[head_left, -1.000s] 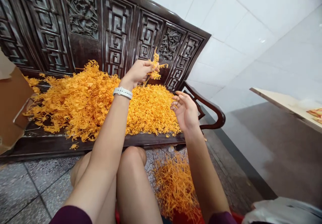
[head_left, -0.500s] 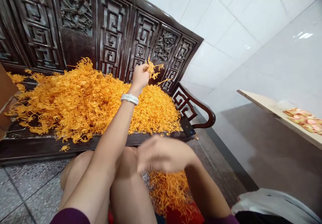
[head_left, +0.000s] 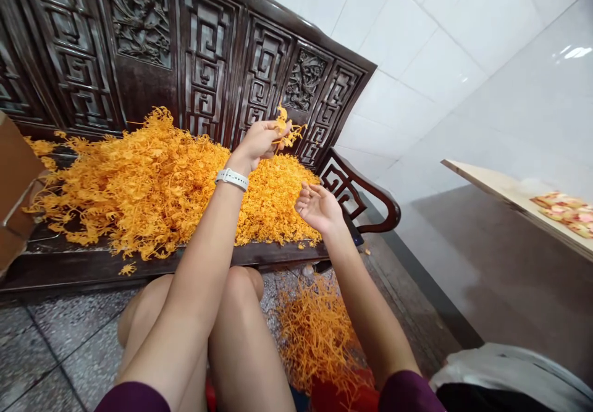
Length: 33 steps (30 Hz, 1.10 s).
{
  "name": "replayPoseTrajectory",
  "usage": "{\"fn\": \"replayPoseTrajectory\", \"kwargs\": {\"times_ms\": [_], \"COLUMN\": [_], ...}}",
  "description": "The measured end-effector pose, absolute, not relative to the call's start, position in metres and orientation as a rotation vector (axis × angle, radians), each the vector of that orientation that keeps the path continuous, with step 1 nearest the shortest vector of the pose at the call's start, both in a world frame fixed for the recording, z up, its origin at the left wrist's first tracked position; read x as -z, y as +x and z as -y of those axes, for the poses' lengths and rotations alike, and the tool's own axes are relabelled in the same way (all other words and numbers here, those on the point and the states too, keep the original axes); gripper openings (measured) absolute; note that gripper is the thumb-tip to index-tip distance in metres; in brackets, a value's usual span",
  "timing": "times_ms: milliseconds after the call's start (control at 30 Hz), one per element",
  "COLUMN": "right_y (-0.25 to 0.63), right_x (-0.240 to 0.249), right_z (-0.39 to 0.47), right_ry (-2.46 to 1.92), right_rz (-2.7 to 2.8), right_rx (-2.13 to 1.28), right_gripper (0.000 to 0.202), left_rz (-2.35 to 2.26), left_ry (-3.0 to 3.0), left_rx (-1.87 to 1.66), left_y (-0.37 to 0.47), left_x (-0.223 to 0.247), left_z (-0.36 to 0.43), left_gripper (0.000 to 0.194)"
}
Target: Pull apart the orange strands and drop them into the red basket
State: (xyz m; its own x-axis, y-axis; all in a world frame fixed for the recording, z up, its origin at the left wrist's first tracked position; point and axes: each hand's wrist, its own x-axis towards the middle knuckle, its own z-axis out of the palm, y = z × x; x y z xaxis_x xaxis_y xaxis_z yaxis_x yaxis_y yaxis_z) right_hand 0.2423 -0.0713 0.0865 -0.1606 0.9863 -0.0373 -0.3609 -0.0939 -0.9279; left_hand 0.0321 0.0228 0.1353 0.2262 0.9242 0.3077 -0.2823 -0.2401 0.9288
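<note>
My left hand (head_left: 266, 140), with a white watch band (head_left: 233, 179) on its wrist, pinches an orange branching plastic sprig (head_left: 293, 135) above the pile. My right hand (head_left: 320, 207) is lower and to the right, palm turned up, its fingers loosely bent and apart with nothing visible in them. Beneath both hands a large heap of orange plastic sprigs (head_left: 152, 183) spreads over the seat of a dark carved wooden bench (head_left: 139, 270). Small, compact orange pieces (head_left: 273, 214) lie at the heap's right end.
Thin orange stems (head_left: 315, 332) are piled near the floor by my knees, above something red (head_left: 343, 396). A cardboard box (head_left: 18, 183) stands at the left. The bench's armrest (head_left: 384, 208) curves out at right; a wooden board (head_left: 509, 199) juts out farther right.
My right hand has risen from near my knees to the front of the heap, close to the left hand. The left hand keeps its sprig and has turned slightly.
</note>
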Motion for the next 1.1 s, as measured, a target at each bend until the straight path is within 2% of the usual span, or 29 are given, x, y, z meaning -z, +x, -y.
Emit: {"fn": "replayPoseTrajectory", "kwargs": {"times_ms": [133,200,300,467,533,600,667,700,733,767,833,900,1033,1100], "right_y": [0.226,0.221,0.221,0.225,0.219,0.212,0.206,0.207,0.209,0.214,0.226,0.237,0.237,0.232], "right_x": [-0.099,-0.106,-0.108,-0.108,-0.113,-0.12,-0.125,-0.125,-0.124,-0.121,-0.11,-0.097,-0.082,-0.082], "right_z": [0.083,0.08,0.069,0.097,0.131,0.166,0.19,0.195,0.196,0.191,0.173,0.151,0.125,0.12], "right_ry": [-0.911,-0.923,-0.935,-1.06,-0.923,-0.444,0.165,0.369,0.366,0.189,-0.324,-0.63,-0.909,-0.943], "right_rz": [1.2,1.354,1.485,1.679,1.977,2.462,2.749,2.739,2.608,2.397,1.885,1.488,0.926,0.844], "right_rx": [-1.299,-1.141,-0.929,-0.44,-0.556,-1.118,-1.76,-2.01,-2.161,-2.195,-1.968,-1.695,-1.558,-1.532], "right_gripper": [0.028,0.034,0.029,0.033,0.027,0.018,0.02,0.02,0.017,0.013,0.021,0.03,0.014,0.015], "left_rz": [-0.64,-0.63,-0.63,-0.693,-0.877,-1.097,-1.179,-1.179,-1.167,-1.152,-1.117,-1.063,-0.95,-0.885], "left_ry": [1.471,1.564,1.608,1.591,1.593,1.549,1.512,1.503,1.491,1.481,1.472,1.5,1.711,1.802], "left_rx": [-1.186,-1.107,-1.106,-1.231,-1.434,-1.626,-1.6,-1.542,-1.497,-1.477,-1.493,-1.525,-1.596,-1.639], "left_y": [0.04,0.047,0.061,0.087,0.09,0.086,0.078,0.073,0.069,0.066,0.065,0.067,0.071,0.073], "left_x": [-0.135,-0.134,-0.133,-0.123,-0.113,-0.098,-0.084,-0.078,-0.074,-0.071,-0.07,-0.074,-0.084,-0.088], "left_z": [-0.015,-0.01,-0.003,-0.007,-0.018,-0.033,-0.048,-0.054,-0.058,-0.061,-0.063,-0.061,-0.053,-0.046], "left_gripper": [0.031,0.025,0.018,0.02,0.022,0.022,0.024,0.027,0.03,0.031,0.031,0.027,0.026,0.025]}}
